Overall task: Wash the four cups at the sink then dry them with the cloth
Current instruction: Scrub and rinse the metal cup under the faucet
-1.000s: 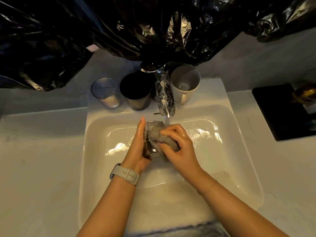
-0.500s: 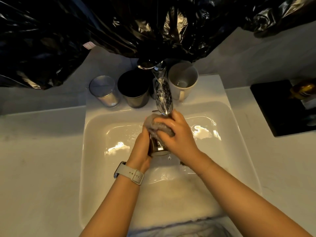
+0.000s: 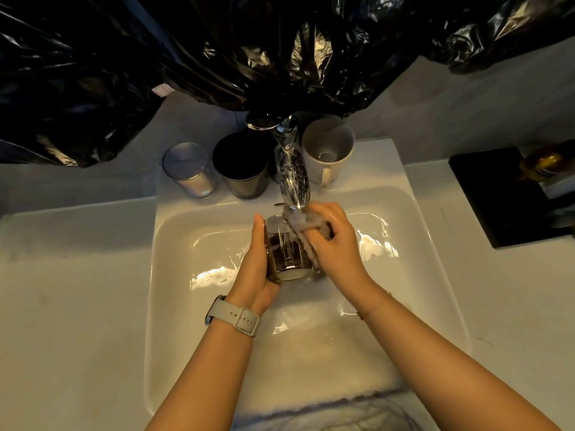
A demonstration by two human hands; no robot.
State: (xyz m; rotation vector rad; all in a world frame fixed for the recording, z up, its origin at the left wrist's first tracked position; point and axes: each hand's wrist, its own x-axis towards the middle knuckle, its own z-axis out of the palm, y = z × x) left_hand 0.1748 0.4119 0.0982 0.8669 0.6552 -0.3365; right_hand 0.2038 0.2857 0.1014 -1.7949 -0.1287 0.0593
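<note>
Glass cup (image 3: 287,250) sits between both hands over the sink (image 3: 193,306), directly below the tap (image 3: 292,178); clear, cylindrical, faceted wall, thick base toward the camera. Left hand (image 3: 255,269) cradles its left side, grip curled round the wall with fingertips reaching to the rim, presumably to steady it against rubbing. Right hand (image 3: 339,244) presses a wet grey scrubbing pad (image 3: 311,227) against the rim and right wall, grip clamped on the pad; judged: washing step, first cup. Held under the spout so water reaches pad and glass. Beyond the hands, on the basin's back ledge: frosted tumbler (image 3: 189,169), dark metal cup (image 3: 242,166), white ceramic mug (image 3: 326,150), upright, apparently awaiting their turn. Crinkled black plastic sheet (image 3: 217,51) hangs behind. Drying cloth: cannot identify with certainty.
</note>
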